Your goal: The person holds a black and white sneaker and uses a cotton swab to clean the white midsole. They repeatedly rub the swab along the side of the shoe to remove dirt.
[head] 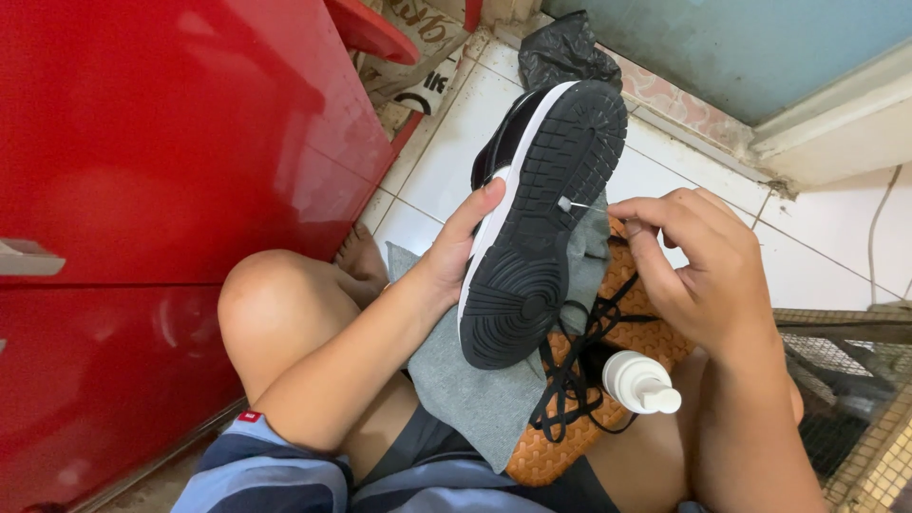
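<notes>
- Striped blue clothing fills the bottom edge of the frame, with a bare knee raised above it at centre left.
- At centre frame the left hand grips a black-and-white sneaker along its white side edge, thumb pressed on the rim, the black tread turned up toward the camera and the toe pointing to the upper middle of the frame.
- Right of centre, the right hand has its fingertips pinched on a thin white stick, whose tip touches the tread near the middle of the sole.
- Beneath the sneaker a grey cloth drapes over the lap, lying on an orange woven mat.
- Black laces trail loose across the mat at lower centre.
- Just beside the laces, a small white pump bottle lies on its side.
- A red cabinet takes up the left of the frame.
- White floor tiles and a crumpled black plastic bag show at upper centre.
- Wire mesh sits at lower right.
</notes>
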